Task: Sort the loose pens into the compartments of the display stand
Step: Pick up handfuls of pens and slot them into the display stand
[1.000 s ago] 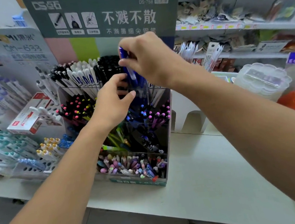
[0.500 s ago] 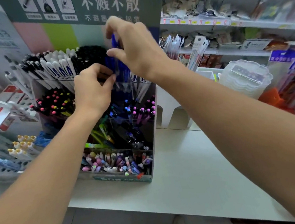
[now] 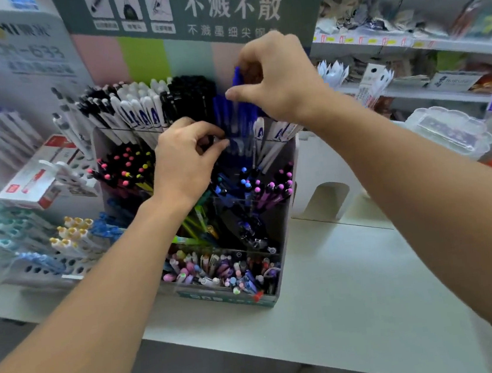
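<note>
Since the earlier frame, both hands stayed at the cardboard display stand (image 3: 284,212). Right hand (image 3: 275,81) pinched a slim blue plastic pen (image 3: 238,78) upright over the top-row blue compartment. Left hand (image 3: 183,159), fingers curled, touched the blue pens (image 3: 224,112); whether it gripped them could not be told.

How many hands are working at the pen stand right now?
2. The right hand pinches a blue pen over the stand's back row; the left hand is lower, fingers curled at the blue pens there.
</note>
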